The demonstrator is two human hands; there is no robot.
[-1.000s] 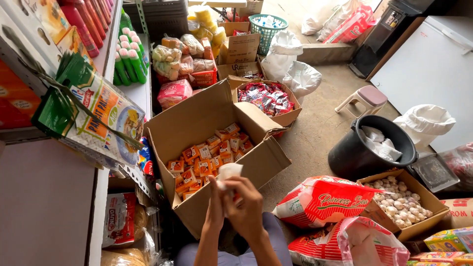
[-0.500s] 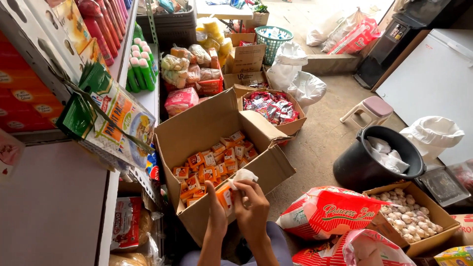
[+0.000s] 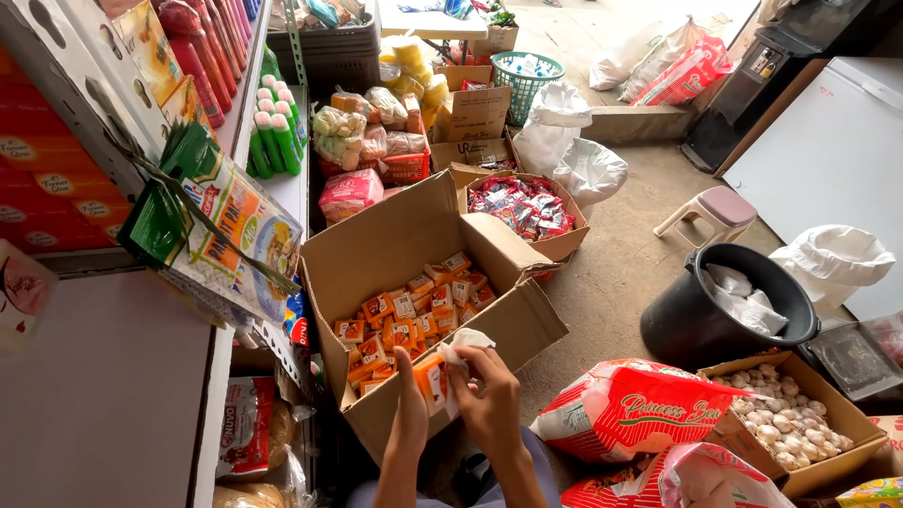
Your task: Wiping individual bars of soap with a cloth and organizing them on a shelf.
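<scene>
An orange packet (image 3: 430,378) sits pinched in the left hand (image 3: 412,414), held right at the near rim of the open cardboard box (image 3: 395,246). The right hand (image 3: 489,400) presses a crumpled white cloth (image 3: 461,346) against the packet's top, its fingers (image 3: 467,374) curled closed around the cloth; the left fingers are closed on the packet.

Inside the box lie many more orange packets (image 3: 414,315), packed loosely over its floor. Just behind the box stands a smaller carton of red-wrapped snacks (image 3: 520,205). To the right of the box, a black bucket (image 3: 724,310) holds white rags, and nearer the person a red-and-white sack (image 3: 630,409) leans beside a carton of garlic bulbs (image 3: 785,414). To the left of the box, a shelf (image 3: 282,188) carries green bottles (image 3: 273,132).
</scene>
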